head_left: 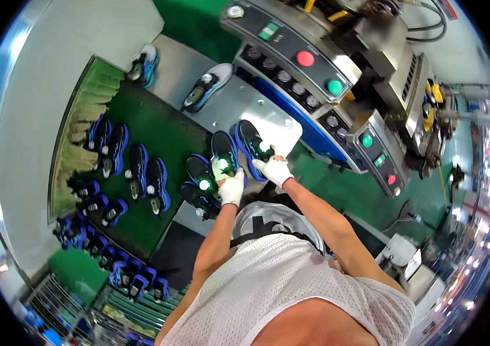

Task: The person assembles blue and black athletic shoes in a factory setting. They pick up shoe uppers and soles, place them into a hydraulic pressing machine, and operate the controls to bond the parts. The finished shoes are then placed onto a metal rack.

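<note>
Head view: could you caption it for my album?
White-gloved left hand and right hand handle black-and-blue shoes at a metal table.

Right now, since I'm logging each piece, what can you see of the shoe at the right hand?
The shoe has a black, fabric-looking upper and a blue-purple sole edge along its left side. A bright greenish-white spot shows on its right side. It lies lengthwise away from the person, over the near part of a grey metal plate; whether it is lifted is unclear. The white-gloved right hand touches its near part, partly hiding it.
</note>
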`<state>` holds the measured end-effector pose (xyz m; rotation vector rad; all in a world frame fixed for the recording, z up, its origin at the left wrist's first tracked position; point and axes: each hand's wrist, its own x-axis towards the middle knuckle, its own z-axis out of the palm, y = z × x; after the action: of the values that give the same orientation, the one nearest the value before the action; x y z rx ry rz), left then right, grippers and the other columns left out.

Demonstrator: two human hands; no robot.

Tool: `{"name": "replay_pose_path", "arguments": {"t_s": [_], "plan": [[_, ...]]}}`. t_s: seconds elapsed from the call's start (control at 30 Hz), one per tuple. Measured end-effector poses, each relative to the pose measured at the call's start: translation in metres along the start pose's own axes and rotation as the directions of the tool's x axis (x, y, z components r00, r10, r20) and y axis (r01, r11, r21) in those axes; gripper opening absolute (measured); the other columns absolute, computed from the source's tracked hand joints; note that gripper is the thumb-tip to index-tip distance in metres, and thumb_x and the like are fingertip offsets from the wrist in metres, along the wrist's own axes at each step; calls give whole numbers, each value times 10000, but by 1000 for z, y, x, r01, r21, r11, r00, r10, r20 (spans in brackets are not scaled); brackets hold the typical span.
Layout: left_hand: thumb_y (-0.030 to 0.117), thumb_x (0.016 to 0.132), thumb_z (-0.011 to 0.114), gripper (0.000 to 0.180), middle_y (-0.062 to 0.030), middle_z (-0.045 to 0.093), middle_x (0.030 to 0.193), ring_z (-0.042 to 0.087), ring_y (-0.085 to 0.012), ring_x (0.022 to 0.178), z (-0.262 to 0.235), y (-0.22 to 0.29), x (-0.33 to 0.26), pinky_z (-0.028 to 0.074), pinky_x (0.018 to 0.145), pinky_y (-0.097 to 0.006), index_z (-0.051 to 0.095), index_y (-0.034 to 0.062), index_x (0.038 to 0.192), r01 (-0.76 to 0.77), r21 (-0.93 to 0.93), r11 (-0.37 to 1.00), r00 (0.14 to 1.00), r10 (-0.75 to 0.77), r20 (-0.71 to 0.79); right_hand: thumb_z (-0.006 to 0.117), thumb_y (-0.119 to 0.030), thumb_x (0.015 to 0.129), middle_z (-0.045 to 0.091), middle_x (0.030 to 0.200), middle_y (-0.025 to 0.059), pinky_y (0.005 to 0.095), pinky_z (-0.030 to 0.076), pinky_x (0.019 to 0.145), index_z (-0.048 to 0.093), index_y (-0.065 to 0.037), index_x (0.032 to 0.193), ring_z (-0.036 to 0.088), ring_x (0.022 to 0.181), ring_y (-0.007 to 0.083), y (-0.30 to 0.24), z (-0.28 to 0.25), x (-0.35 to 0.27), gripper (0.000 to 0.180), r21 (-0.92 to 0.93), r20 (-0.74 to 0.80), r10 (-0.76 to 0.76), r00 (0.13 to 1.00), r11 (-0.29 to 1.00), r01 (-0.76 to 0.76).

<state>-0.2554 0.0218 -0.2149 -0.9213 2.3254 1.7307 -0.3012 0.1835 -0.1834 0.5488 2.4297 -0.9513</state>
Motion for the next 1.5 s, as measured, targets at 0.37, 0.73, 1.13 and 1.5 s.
{"name": "replay_pose_path", "arguments": {"t_s": [0.37,0.73,1.13,1.5], "plan": [[152,798,819,687,-147,618,1364,590,-280,1238,73,131,-98,449,1065,-407,543,19,1413,-451,102,887,605,219,766,824,-415,796,726,1014,142,352,571,792,695,64,1129,676,885,182,138,-94,-151,598,923,-168,460,872,385,-25],[-37,777,758,767,-97,604,1316,593,-184,1179,208,184,-392,472,1043,-353,422,9,1465,-460,-161,873,-378,-29,925,851,-377,801,702,1012,43,337,540,778,714,23,1099,631,888,116,251,-147,-436,518,841,-152,977,147,49,539],[325,841,693,790,-253,533,1444,532,-389,1328,400,43,-777,414,1107,-422,385,44,1511,-583,-747,319,-788,-2,615,701,-520,861,574,1360,324,502,417,1085,357,19,1512,544,1270,479,501,-155,-651,912,973,-157,714,-683,-7,-231],[317,975,564,424,-213,650,1269,622,-374,1179,340,55,-575,488,1022,-439,612,41,1293,-496,-658,566,-791,19,612,656,-110,978,541,1448,234,412,404,1153,445,77,1457,528,1349,295,466,-250,-557,555,535,-628,429,-649,844,40]]}}
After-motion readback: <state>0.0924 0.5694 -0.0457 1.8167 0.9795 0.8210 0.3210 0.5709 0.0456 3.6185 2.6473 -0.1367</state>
